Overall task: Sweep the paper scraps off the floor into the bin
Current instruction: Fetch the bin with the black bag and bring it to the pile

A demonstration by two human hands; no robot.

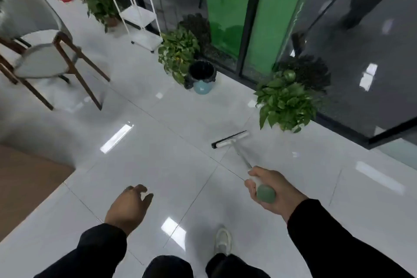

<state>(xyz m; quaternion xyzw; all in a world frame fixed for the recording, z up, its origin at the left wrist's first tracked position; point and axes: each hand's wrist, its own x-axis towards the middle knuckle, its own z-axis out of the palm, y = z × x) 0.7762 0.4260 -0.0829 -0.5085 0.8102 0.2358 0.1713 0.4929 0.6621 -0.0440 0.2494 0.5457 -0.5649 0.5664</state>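
My right hand [269, 187] grips the green-capped end of a broom handle. The broom's white head with black bristles [230, 139] rests on the glossy white tile floor, ahead and slightly left of that hand. My left hand [128, 206] hangs over the floor with loosely curled fingers and holds nothing. A small bin [201, 78] with a black liner and a light blue base stands further ahead by the glass wall. No paper scraps can be made out on the floor in this view.
Potted plants stand left of the bin [178, 53] and to the right by the glass [286, 101]. A grey chair with wooden legs [45, 52] is at the left, a white shelf rack [135, 7] behind. My white shoe [223, 241] is below.
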